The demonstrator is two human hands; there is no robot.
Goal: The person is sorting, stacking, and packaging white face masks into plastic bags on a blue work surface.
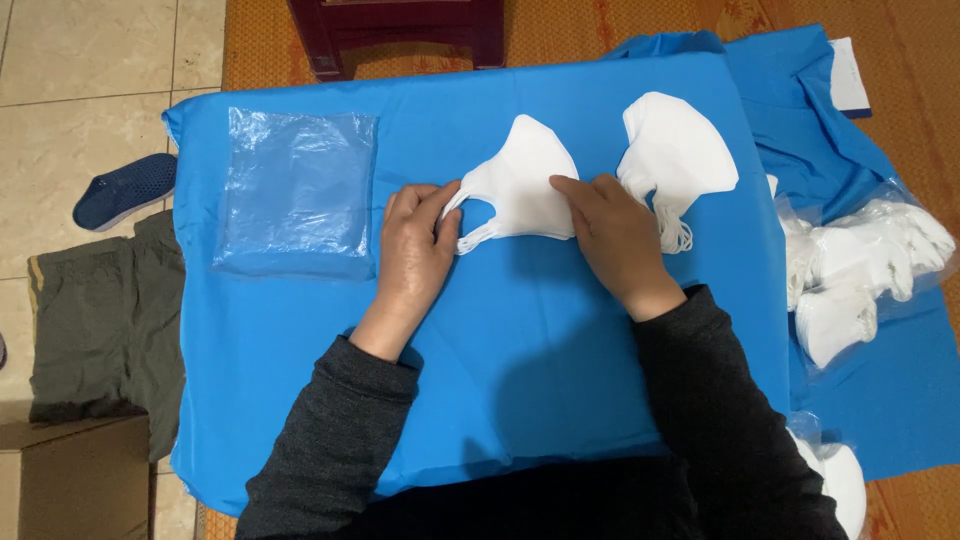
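A white mask [525,185] lies flat mid-cloth [520,340]. The left hand [418,245] pinches its ear loop at the left edge; the right hand [612,235] presses fingertips on its right edge. A second mask [675,150] lies just right, near the cloth's edge. Clear bags [298,190] are stacked well to the left; bare cloth lies between and toward the person.

A flat stack of clear plastic bags [296,190] lies on the blue cloth's [520,330] left. A clear bag of white masks [860,270] sits right. A brown carton [75,480] stands bottom left.
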